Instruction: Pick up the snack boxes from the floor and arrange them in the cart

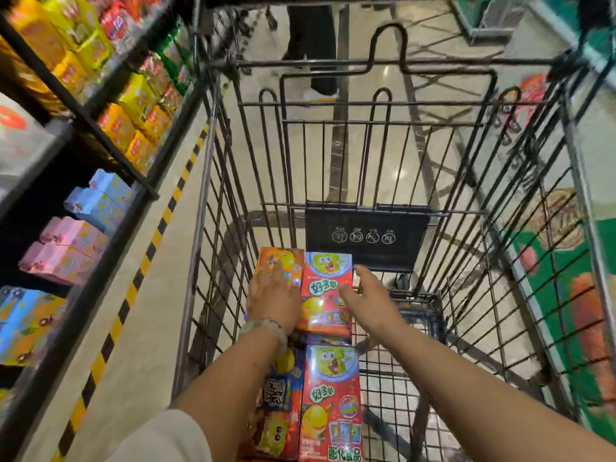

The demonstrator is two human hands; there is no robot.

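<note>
**Head view: we square up the far pair of boxes in the cart**

Head view shows our left hand lying flat and spread on the orange snack box, fingers apart, gripping nothing. Our right hand is also open, its palm side against the right edge of the far red snack box, nudging rather than holding it. Both boxes lie flat on the floor of the cart, side by side along its left wall. Nearer us lie a second red box and a blue-and-orange box, touching the far pair.

We judge these cartons light and stiff, with glossy faces that may slip under a flat palm. Pinching across the narrow edges should hold better, without crushing the thin cardboard. The cart's right half is bare.
</note>
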